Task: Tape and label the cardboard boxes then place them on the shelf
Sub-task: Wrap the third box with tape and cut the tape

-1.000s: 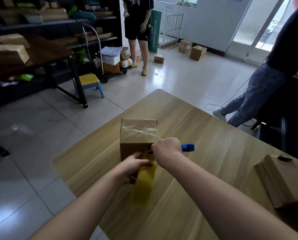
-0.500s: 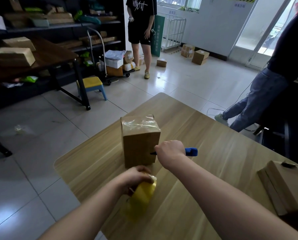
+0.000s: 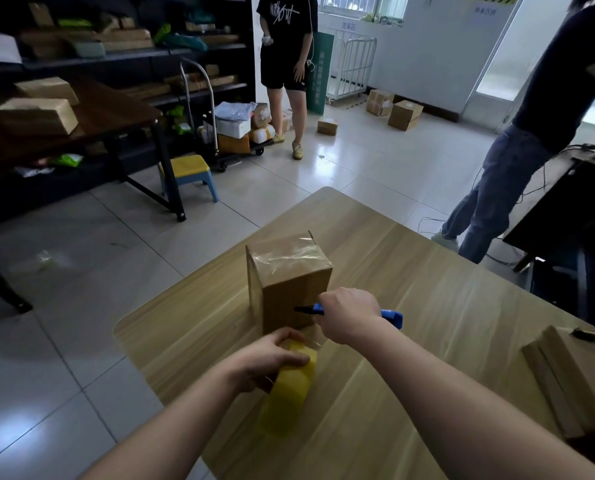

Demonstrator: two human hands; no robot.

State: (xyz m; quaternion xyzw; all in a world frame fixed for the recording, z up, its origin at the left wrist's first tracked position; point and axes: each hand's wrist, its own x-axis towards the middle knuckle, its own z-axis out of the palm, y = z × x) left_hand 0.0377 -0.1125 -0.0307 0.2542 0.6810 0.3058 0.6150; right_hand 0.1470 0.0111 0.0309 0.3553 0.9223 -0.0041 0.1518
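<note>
cardboard box point(image 3: 289, 271) under inspection stands upright on its small end, toward the near-left corner of the counter point(image 3: 427, 306), with bare wood on all sides.

grips: my left grip point(image 3: 268, 362) is closed round the yellow tape roll point(image 3: 289, 386), held just above the counter's near-left edge. my right grip point(image 3: 349, 315) is clenched on a blue-handled tool point(image 3: 391, 315). its dark tip points at the lower part of the box's near face. i take it for a cutter, though a marker cannot be ruled out.

risks noted:
- a clear tape strip point(image 3: 311, 336) runs from the roll to the foot of the box. if it goes slack it may fold on itself and stick crooked.
- if the tool is a blade, a stroke aimed at the strip could score the cardboard behind it, or run on toward the left fingers, which sit just beside the line of cut.
- the box is tall on a narrow base and no hand steadies it. a tug on the strip could tip it or drag it toward the edge.

condition of the box: plain brown board, corners square, no label visible on the faces shown. clear tape lies wrinkled across the top and runs down the left side. one flap corner stands proud at the far top edge.

a second box point(image 3: 576, 372) lies at the counter's right edge, well apart.
</note>
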